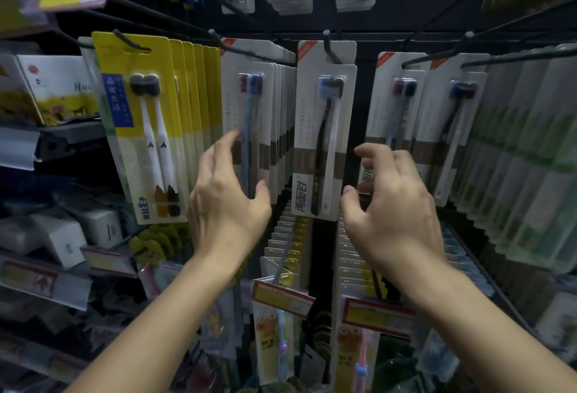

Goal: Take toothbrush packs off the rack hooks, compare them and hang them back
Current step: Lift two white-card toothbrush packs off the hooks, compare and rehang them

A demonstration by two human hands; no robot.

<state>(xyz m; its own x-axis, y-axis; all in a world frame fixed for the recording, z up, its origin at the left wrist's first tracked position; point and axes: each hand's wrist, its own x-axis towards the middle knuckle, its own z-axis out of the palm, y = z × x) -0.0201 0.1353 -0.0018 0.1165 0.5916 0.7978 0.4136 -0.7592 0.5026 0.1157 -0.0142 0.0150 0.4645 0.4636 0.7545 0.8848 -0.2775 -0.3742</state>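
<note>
A white toothbrush pack (324,130) with a black and a pale brush hangs alone on the centre hook (331,49). Left of it hangs a row of several white packs (259,118) on another hook (231,46). My left hand (228,193) is raised in front of that row, its fingertips touching the front pack's left edge, thumb near its lower part. My right hand (393,202) hovers just right of the single pack with loosely curled fingers and holds nothing. Further right hang more white packs (396,111).
Yellow two-brush packs (146,130) hang at the left. Green packs (524,155) fill the right side. Below hang rows of children's brush packs (274,324) with red-and-yellow price tags (282,296). Shelves with boxes (62,236) stand at the far left. Black hooks jut out overhead.
</note>
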